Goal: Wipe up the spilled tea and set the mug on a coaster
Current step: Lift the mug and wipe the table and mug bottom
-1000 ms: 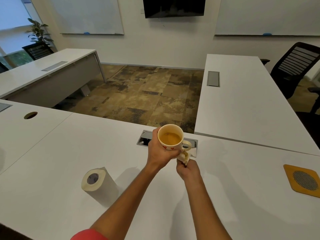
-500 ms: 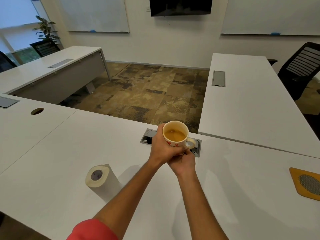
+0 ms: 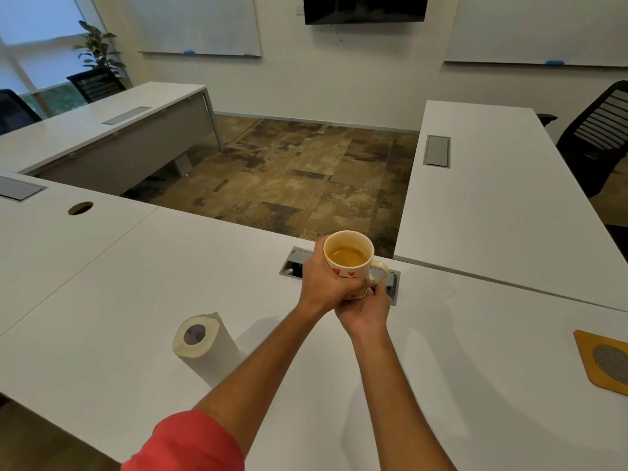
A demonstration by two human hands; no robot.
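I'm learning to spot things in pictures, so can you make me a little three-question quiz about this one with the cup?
1. True or false: the mug stands on the coaster.
2. Which hand grips the mug's side? A) left hand B) right hand C) neither
3. Fill in: the paper towel roll stands to the ____ of the person's arms.

Key:
1. False. The mug is held up above the table; the coaster lies far off to the right, with nothing on it.
2. A. The right hand is under the mug's base; what it holds there cannot be seen.
3. Left.
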